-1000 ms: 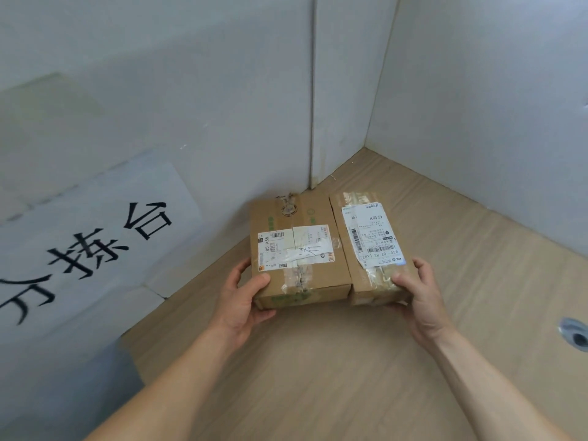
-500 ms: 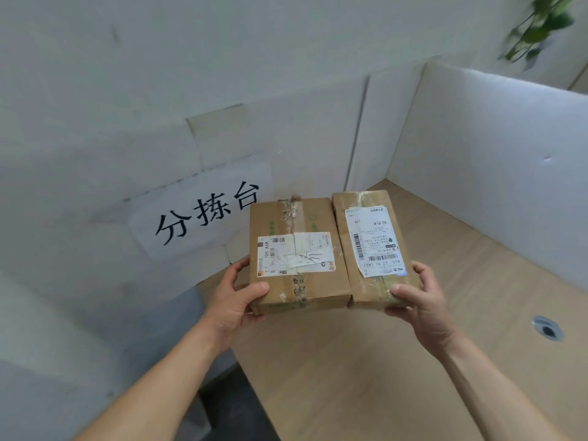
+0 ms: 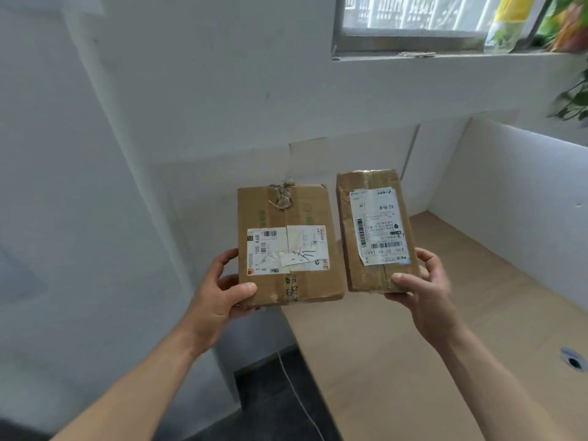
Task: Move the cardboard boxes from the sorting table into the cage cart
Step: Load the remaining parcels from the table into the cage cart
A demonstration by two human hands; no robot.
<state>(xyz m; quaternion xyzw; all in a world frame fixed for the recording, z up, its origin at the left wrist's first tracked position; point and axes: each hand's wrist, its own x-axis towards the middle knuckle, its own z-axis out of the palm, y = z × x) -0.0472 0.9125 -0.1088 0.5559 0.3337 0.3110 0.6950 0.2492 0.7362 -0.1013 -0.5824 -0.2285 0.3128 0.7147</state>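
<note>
The left hand fingers clamp the wider taped, white-labelled box, the right hand fingers the narrower box.

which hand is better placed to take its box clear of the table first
Left, likely: the left hand holds the wider box past the table edge, above dark floor; the right hand holds the narrower box over the table.

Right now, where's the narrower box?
Head view, right of centre: the narrow box is held up in the right hand, beside the wider box in the left hand, a small gap between them.
</note>
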